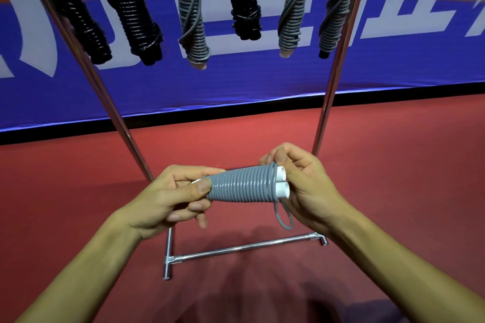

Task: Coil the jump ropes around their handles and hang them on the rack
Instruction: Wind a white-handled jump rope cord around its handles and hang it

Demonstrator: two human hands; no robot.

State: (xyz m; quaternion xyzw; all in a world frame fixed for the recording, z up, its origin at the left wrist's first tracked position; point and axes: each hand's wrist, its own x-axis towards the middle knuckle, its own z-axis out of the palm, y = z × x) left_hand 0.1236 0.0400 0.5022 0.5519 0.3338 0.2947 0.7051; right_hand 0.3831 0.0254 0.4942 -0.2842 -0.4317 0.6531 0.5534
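A grey jump rope [242,183] is coiled tightly round its two white handles, lying sideways at mid-frame. My left hand [170,195] grips the bundle's left end with thumb on the coils. My right hand [301,183] pinches the right end, where both white handle tips show. A short loop of grey cord hangs below that end. The chrome rack [332,81] stands in front of me, with several coiled ropes hanging from its top: black ones [131,10] and grey ones [193,18].
The rack's base bar [246,246] lies on the red floor just below my hands, with a foot piece at each end. A blue and white banner [262,78] runs along the wall behind the rack.
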